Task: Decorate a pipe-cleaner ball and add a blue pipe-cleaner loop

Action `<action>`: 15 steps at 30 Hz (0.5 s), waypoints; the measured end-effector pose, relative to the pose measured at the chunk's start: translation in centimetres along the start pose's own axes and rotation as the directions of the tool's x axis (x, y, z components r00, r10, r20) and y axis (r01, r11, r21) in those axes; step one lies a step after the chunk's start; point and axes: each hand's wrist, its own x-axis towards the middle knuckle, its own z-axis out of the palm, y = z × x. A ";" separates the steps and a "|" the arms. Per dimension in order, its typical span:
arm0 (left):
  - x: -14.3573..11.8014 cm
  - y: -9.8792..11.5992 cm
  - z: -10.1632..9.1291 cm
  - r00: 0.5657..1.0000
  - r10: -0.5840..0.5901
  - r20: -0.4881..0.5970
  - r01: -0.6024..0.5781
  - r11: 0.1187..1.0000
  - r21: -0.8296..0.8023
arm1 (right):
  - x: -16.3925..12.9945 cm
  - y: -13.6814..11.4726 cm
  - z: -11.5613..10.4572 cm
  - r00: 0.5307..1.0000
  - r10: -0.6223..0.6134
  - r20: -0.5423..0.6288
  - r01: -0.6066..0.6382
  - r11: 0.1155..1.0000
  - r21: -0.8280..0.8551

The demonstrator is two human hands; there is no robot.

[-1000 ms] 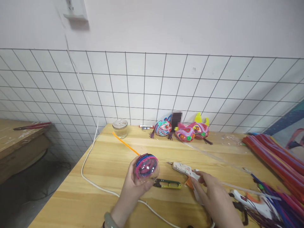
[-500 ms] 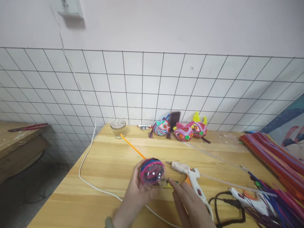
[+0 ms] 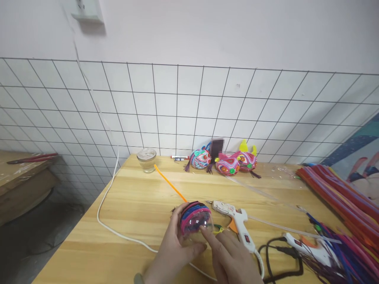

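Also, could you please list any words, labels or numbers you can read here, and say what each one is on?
No text can be read.
The small white tube by the wall carries red and dark marks, too small and blurred to make out.
The glue gun has a red spot on its handle, not legible as text.
The jar and the ball show no lettering.

One head-worn view only, looking forward and down across the desk [image 3: 133,205] from its near edge. It sits close over the hands at the bottom of the frame, facing the gridded wall panel [image 3: 189,110] at the desk's far side. Floor shows off to the left, nothing overlaps with another view.
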 end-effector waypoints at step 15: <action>0.6 -0.9 -0.5 0.999 0.012 0.040 -0.005 0.987 -0.163 | -1.3 1.4 -0.4 0.959 0.261 0.111 -0.272 0.957 0.096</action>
